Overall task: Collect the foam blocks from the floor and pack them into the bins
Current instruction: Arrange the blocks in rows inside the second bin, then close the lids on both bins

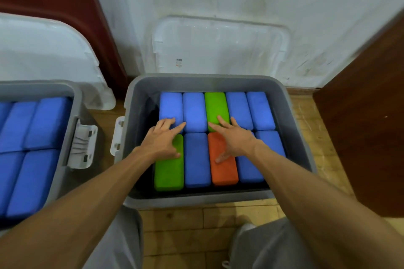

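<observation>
A grey bin (140, 98) in front of me holds two rows of foam blocks, mostly blue, packed side by side. The front row has a green block (169, 173) at the left, a blue block (196, 159) and an orange block (224, 172). The back row has a second green block (216, 106) among blue ones. My left hand (162, 140) lies flat with spread fingers over the left blocks. My right hand (235, 138) rests flat across the orange block and the back green block. Neither hand grips anything.
A second grey bin (75, 94) at the left is filled with blue blocks (37, 137). Two white lids (218, 48) (43, 50) lean against the white wall behind the bins. A brown wooden panel (367, 126) stands at the right. The floor (185, 231) is wooden.
</observation>
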